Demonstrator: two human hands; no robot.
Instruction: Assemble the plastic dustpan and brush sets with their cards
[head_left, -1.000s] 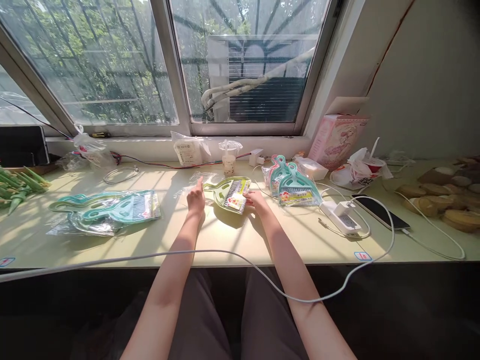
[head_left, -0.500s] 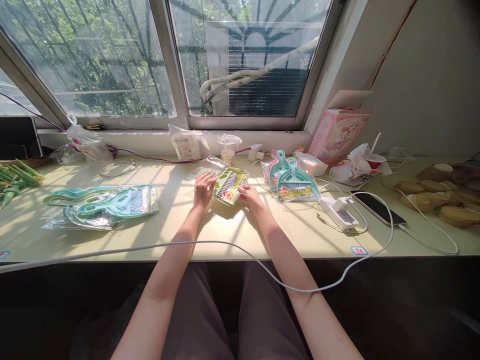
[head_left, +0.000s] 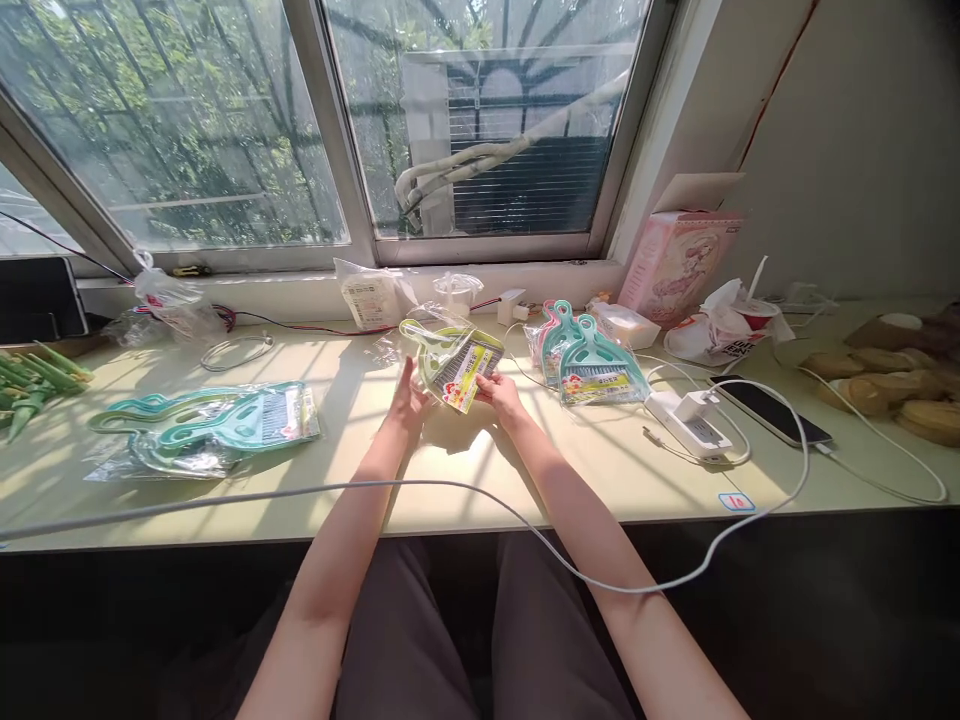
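Note:
A green mini dustpan and brush set point(head_left: 459, 365) in clear plastic with a yellow printed card is held above the table, its handle pointing up and left. My right hand point(head_left: 501, 395) pinches its right edge. At the left lower edge, my left hand point(head_left: 410, 400) has its fingers stretched and apart, close against the wrapping; whether it bears any weight I cannot tell. To the right lie packed teal and pink dustpan sets point(head_left: 596, 350). A pile of teal and green dustpan sets point(head_left: 232, 420) in plastic lies to the left.
A white cable point(head_left: 450, 484) crosses in front of my forearms. On the right are a power strip point(head_left: 686, 425), a phone point(head_left: 772, 410), and a pink box point(head_left: 679, 265). A lidded cup point(head_left: 457, 292) and a plastic-wrapped packet point(head_left: 371, 298) stand along the window sill.
The dustpan set has turned so its handle now shows up and left. My left hand has moved from the handle side down to the lower left edge, its fingers spreading.

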